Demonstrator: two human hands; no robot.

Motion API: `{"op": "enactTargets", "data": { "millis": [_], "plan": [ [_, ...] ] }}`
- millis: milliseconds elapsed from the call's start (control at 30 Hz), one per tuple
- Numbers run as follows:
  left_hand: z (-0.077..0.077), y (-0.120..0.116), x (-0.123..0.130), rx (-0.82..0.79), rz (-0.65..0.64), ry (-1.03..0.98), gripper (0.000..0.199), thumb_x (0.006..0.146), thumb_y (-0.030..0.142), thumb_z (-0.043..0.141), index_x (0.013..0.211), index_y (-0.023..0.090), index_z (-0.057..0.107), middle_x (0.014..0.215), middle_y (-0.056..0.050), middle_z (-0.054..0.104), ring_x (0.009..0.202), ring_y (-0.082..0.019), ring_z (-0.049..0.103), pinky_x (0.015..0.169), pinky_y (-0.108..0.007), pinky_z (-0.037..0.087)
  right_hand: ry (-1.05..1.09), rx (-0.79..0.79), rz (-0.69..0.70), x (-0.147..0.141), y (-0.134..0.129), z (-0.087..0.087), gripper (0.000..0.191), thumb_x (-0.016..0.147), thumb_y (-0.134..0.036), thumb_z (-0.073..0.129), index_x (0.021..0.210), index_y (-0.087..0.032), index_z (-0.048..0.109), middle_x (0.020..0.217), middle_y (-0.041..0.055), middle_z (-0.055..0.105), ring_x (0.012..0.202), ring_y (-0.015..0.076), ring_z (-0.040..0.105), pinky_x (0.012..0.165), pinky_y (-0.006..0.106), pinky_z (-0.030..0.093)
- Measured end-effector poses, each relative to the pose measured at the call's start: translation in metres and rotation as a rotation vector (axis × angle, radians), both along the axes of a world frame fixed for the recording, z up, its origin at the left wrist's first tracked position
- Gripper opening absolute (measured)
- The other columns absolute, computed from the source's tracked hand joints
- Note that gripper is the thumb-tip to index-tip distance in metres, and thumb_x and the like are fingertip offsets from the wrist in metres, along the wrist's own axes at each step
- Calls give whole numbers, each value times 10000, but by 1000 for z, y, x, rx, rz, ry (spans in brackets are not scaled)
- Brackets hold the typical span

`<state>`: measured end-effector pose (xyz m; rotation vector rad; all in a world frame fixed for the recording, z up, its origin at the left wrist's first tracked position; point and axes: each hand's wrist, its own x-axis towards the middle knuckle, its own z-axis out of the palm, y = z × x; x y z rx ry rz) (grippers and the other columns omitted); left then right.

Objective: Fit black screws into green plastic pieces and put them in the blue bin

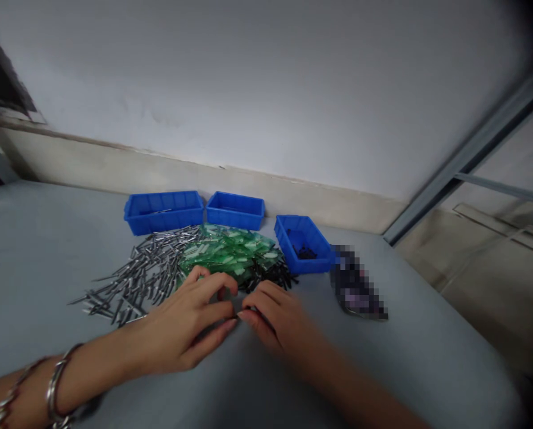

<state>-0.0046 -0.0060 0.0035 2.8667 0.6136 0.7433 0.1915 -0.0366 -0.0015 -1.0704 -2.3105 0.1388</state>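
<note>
My left hand is closed in a pinch at the centre, its fingertips almost meeting those of my right hand. The right hand is closed too, with curled fingers. Whatever lies between the fingertips is too small to make out. Just beyond the hands is a heap of green translucent pieces. Silver metal rods are piled to its left, behind my left hand. Small black parts lie at its right edge, close behind my right hand.
Three blue bins stand behind the piles: a left one with a few rods, a middle one, and a right one holding black parts. A blurred dark object lies right of them on the grey table. A wall rises behind.
</note>
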Motion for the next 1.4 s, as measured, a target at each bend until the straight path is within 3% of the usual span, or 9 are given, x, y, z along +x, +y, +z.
{"op": "enactTargets", "data": {
  "millis": [400, 667, 1067, 1400],
  "plan": [
    [-1, 1, -1, 7, -14, -4, 156, 855, 105, 431, 810, 161, 570, 959, -67, 477, 860, -181, 447, 773, -344, 297, 22, -4, 27, 0, -3, 2, 287, 950, -292, 350, 821, -162, 571, 771, 23, 585, 712, 121, 530, 616, 224, 426],
    [-1, 3, -1, 80, 13, -53, 144, 833, 103, 454, 817, 161, 585, 961, -70, 479, 832, -184, 430, 746, -338, 305, 19, -17, -41, 1, 0, -2, 276, 937, -354, 370, 869, -174, 567, 816, 40, 600, 763, 145, 554, 648, 253, 450],
    [-3, 1, -2, 34, 35, -12, 111, 849, 158, 475, 789, 157, 569, 981, -83, 489, 873, -200, 454, 773, -360, 291, 34, 5, -13, 0, 0, -1, 347, 961, -326, 301, 779, -174, 555, 735, 23, 583, 690, 121, 535, 589, 223, 408],
    [-1, 1, 0, 12, 13, 4, 192, 886, 141, 411, 788, 154, 576, 968, -72, 483, 858, -182, 441, 767, -343, 295, 41, -29, -8, -1, 0, 0, 365, 967, -334, 276, 809, -172, 562, 760, 23, 606, 711, 120, 547, 615, 222, 415]
  ]
}}
